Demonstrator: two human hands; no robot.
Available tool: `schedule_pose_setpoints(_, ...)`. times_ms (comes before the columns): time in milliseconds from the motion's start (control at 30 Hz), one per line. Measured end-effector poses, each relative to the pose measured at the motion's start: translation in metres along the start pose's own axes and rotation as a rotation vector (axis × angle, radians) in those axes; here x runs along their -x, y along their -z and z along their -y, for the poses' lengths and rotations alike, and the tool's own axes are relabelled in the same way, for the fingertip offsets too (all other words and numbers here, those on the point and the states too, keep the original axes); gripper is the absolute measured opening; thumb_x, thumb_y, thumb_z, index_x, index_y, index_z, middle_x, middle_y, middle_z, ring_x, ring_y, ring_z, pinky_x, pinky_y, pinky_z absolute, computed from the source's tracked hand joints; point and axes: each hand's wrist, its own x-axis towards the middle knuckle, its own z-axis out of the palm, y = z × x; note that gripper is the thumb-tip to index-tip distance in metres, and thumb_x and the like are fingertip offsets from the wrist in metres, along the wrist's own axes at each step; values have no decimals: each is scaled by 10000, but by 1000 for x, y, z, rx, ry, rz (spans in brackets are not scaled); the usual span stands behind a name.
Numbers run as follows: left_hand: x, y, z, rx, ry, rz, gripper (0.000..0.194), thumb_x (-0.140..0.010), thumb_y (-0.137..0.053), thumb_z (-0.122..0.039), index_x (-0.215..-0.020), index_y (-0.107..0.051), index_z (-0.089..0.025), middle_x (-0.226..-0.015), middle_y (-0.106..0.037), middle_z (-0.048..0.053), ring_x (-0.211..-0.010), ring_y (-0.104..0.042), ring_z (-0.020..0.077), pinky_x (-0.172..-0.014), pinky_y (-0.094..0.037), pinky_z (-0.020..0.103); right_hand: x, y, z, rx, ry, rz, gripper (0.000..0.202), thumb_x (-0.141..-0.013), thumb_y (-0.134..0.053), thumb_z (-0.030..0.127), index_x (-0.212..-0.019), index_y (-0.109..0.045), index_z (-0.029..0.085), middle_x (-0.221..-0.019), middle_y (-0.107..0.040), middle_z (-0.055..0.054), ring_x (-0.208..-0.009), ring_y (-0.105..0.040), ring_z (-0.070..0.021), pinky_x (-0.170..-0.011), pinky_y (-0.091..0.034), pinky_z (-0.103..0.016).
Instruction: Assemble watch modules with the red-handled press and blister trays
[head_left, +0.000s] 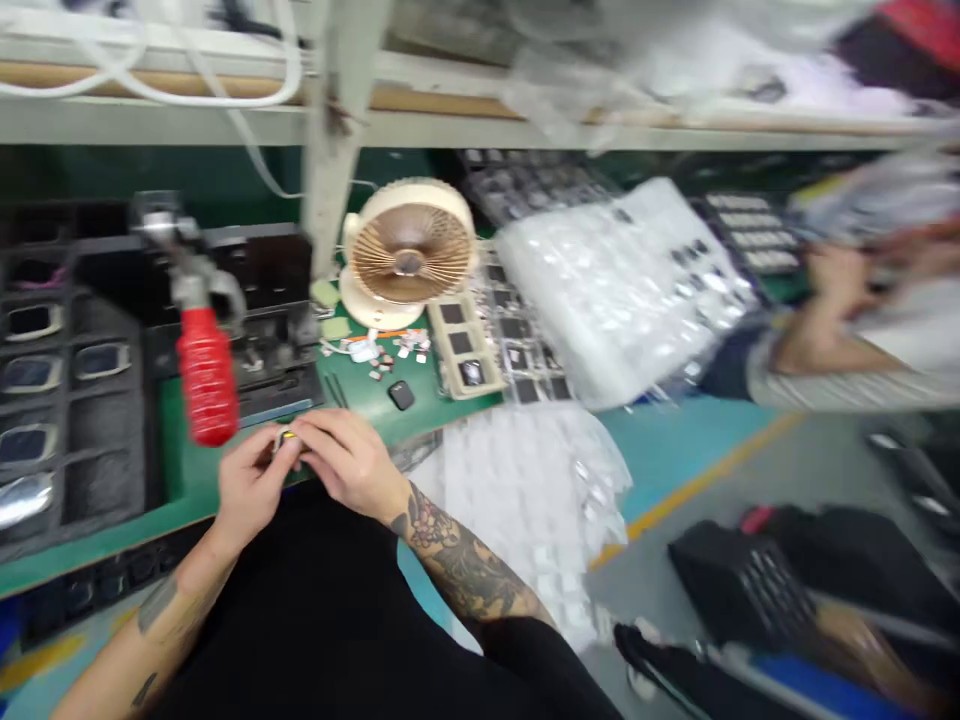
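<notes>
Above the bench's front edge, my left hand [253, 478] is closed around a small silver-rimmed piece [283, 437] with a yellow strip on it. My right hand [351, 460] pinches the same piece from the other side, and the fingers of both hands cover most of it. Just behind the hands is a toggle clamp with a red handle [208, 375], mounted on a dark fixture. A small black square part [401, 395] lies on the green mat to the right, near tweezers [336, 390].
A foam tray [105, 420] of watch cases stands at the left. Behind the mat are a cream fan [409, 255] and a beige tray [486, 370] of dark squares. Bubble bags [607, 290] lie at the right, where another person's arm [832, 340] reaches in.
</notes>
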Motion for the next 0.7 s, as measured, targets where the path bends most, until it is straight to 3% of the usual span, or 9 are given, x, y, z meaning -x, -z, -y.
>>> schedule_pose_setpoints(67, 0, -2, 1, 67, -4, -100, 214, -992, -807, -372, -1019, -753, -167, -873, -810, 40, -720, -760, 170, -696, -610, 273, 11, 4, 3, 58, -41, -69, 445, -1066, -690, 257, -1500, -616, 196, -1393, -756, -151, -1327, -723, -259, -1111, -642, -437)
schedule_pose_setpoints(133, -2, -6, 2, 165, -23, -154, 287, -932, -877, -311, -1113, -701, -174, -999, -855, 71, -850, -840, 230, -796, -672, 338, 34, 8, 2, 112, -109, -158, 401, -1053, -696, 289, -1443, -650, 209, -1292, -794, -133, -1208, -772, -238, -1017, -668, -410)
schedule_pose_setpoints(233, -3, -12, 0, 225, -31, -111, 384, -906, -900, -248, -1210, -677, -174, -1059, -864, 90, -983, -863, 276, -951, -683, 412, 86, 17, -7, 163, -205, -254, 269, -1031, -676, 251, -1296, -711, 223, -1039, -825, -75, -906, -788, -196, -812, -657, -359)
schedule_pose_setpoints(300, -2, -14, -3, 189, -16, -73, 377, -925, -881, -251, -1251, -718, -153, -1088, -861, 103, -1010, -856, 268, -1031, -664, 429, 122, 30, -20, 229, -375, -256, 172, -1045, -638, 263, -1183, -737, 232, -934, -809, -46, -808, -758, -176, -767, -633, -331)
schedule_pose_setpoints(367, -2, -15, -6, 141, -35, -77, 340, -925, -875, -253, -1226, -760, -144, -1130, -851, 116, -1031, -842, 264, -1072, -649, 452, 153, 48, -43, 324, -622, -252, 190, -1075, -570, 293, -1117, -743, 229, -912, -793, -46, -804, -743, -172, -790, -626, -319)
schedule_pose_setpoints(467, -3, -13, -4, 65, -182, -85, 280, -856, -920, -237, -1094, -798, -153, -1185, -818, 119, -1075, -801, 273, -1054, -647, 476, 181, 82, -91, 455, -903, -286, 275, -1082, -484, 278, -1165, -731, 190, -1045, -790, -103, -934, -736, -205, -917, -617, -360)
schedule_pose_setpoints(567, -5, -9, 2, -26, -290, -36, 251, -802, -951, -240, -998, -817, -157, -1128, -785, 99, -1015, -761, 252, -979, -655, 450, 186, 108, -146, 541, -1071, -277, 287, -1053, -519, 256, -1216, -722, 136, -1145, -773, -162, -1075, -707, -257, -1020, -589, -415)
schedule_pose_setpoints(700, -2, -4, 7, -4, -167, -43, 327, -840, -931, -303, -1097, -787, -161, -1107, -802, 85, -919, -773, 224, -875, -673, 386, 170, 120, -194, 580, -1187, -155, 292, -1060, -699, 349, -1251, -727, 130, -1253, -745, -145, -1161, -713, -259, -1045, -614, -441)
